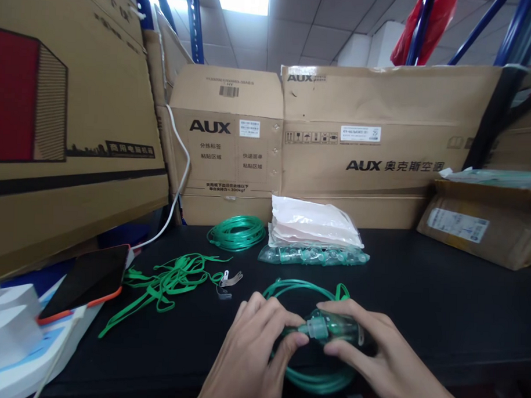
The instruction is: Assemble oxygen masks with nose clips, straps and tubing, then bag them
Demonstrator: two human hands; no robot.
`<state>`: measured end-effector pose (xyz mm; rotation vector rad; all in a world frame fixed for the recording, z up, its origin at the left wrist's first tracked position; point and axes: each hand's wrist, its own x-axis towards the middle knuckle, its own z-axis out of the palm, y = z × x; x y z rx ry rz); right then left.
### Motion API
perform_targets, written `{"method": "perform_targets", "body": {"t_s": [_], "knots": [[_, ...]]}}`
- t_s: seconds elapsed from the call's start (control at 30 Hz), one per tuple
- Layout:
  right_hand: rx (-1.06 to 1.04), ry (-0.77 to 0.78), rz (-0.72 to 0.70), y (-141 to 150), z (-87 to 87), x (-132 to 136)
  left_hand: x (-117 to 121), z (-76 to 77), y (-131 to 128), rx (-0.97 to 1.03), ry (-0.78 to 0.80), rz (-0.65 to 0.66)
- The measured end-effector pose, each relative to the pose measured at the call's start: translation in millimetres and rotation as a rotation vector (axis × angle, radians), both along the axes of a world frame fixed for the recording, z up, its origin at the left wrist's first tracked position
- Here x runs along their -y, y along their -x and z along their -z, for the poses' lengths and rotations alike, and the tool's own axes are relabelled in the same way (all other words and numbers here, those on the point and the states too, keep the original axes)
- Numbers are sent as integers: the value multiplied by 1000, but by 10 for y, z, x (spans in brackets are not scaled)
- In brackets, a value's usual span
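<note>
Left hand [260, 344] pinches tube end at nebulizer cup [330, 327], right hand [374, 342] grips cup body; green tubing coil [320, 382] lies beneath cup, clear bag of parts [313, 256] beyond it.

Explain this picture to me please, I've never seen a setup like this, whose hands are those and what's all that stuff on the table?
There's no machine here: these are a person's bare hands, seen by a camera on their own head, looking forward and down. It's the only view.

The left hand pinches the narrow end of a pale plastic connector. The right hand holds a clear, green-tinted plastic piece beside it. A loop of green tubing lies beneath them.

On the black table, farther back, are a coil of green tubing, white packets and a clear bag of small parts. To the left are tangled green straps and a phone. Cardboard boxes stand behind.
</note>
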<state>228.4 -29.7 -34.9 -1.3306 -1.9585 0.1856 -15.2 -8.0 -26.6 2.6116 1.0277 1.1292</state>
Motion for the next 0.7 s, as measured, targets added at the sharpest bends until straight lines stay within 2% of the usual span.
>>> {"method": "perform_targets", "body": {"t_s": [0.23,0.43,0.53,0.7], "knots": [[-121,21,-59,78,-151,-2,-21,8,1,106,-123,66],[-94,-88,15,50,-69,29,1,59,4,146,-190,40],[-33,-150,-24,17,-41,19,19,64,0,134,-261,3],[-17,-176,-90,44,-105,2,47,59,-30,162,-307,-33]]}}
